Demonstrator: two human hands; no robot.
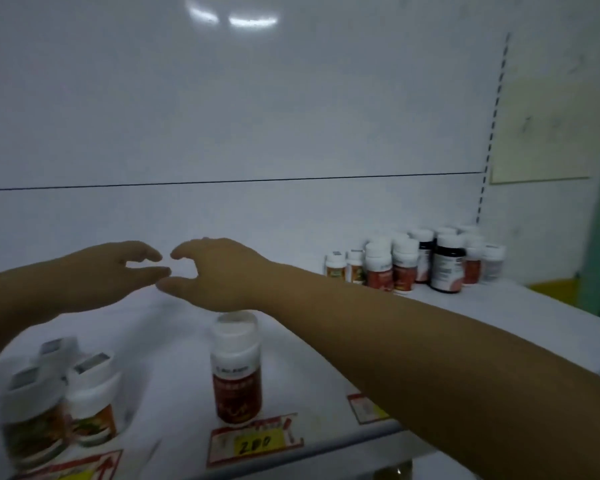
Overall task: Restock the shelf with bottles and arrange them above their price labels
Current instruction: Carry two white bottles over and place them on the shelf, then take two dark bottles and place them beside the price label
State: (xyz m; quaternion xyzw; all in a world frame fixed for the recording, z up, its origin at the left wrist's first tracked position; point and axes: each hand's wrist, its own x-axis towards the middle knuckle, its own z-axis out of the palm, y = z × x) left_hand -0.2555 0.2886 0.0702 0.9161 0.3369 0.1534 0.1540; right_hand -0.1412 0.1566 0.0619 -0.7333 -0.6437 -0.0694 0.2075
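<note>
- Hovering both hands over the shelf (174,344), mid-depth, nothing in either one.
- left hand (118,271): fingers loosely curved, thumb apart from them in an open C. Empty.
- right hand (219,275): same shape, mirrored, empty. Its fingertips are near the left's; I can't tell whether they touch.
- single bottle (236,368): white cap, red-brown label, upright at the front edge directly above the price label marked 200 (257,441). It sits just under my right wrist and reads as placed.
- left cluster of bottles (59,396): white caps, orange-green labels, upright and packed together at the front left, above the left price label (70,469), which is cut off by the frame.
- far group of bottles (413,261): mixed sizes, one dark-bodied, bunched at the back right of the shelf, well apart from my hands.
- right price label (366,408): partly hidden by my right forearm (430,358). No bottle visible above it.
- Step, my read: between placements, hands free, about to fetch more stock.
- Progress guess: early-to-mid. Two label spots filled, at least one open.
- Next move needs the right hand to swing out to the far group, pick a bottle matching the open label, and bring it forward.
- Watch item: my forearm passes close over the single bottle's cap, so lift before sweeping right or it tips.
</note>
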